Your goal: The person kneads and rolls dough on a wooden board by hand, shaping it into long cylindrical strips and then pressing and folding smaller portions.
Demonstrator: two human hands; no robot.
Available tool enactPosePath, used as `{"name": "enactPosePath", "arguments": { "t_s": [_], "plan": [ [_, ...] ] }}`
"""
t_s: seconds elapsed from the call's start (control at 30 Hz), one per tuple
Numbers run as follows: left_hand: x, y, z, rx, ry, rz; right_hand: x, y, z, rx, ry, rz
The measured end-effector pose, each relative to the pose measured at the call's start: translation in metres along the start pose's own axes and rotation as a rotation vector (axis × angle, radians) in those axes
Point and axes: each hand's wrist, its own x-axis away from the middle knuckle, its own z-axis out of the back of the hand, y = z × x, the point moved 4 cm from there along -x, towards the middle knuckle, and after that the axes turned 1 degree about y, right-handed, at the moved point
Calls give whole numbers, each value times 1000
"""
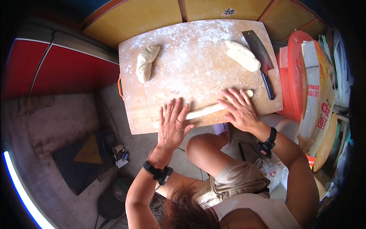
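A long thin rope of dough [204, 111] lies along the near edge of a floured wooden board [186, 68]. My left hand [173, 120] rests flat over its left part, fingers spread, with a bit of dough showing past the fingers. Over the right part lies my right hand [238, 108], palm down and fingers apart; the rope's rounded tip shows beyond it. Neither hand grips the dough. A folded lump of dough [146, 64] sits at the board's left, and a thicker piece of dough [243, 55] at the upper right.
A cleaver with a black handle [267, 83] lies along the board's right side, blade pointing away. Beyond that edge stand a red plastic basin [294, 74] and a printed flour bag [314, 86]. Yellow cabinet doors [137, 27] border the far side; a red panel [77, 68] is at left.
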Motion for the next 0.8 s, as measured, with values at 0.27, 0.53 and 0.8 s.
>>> {"name": "enactPosePath", "arguments": {
  "t_s": [0.27,0.53,0.8],
  "plan": [
    [-21,-30,17,-103,141,36,-130,39,4,115,272,-6],
    [33,-4,18,-59,13,-146,20,0,8,2,58,-47],
    [51,-27,37,171,168,177,-131,32,27,50,437,-7]
  ]
}}
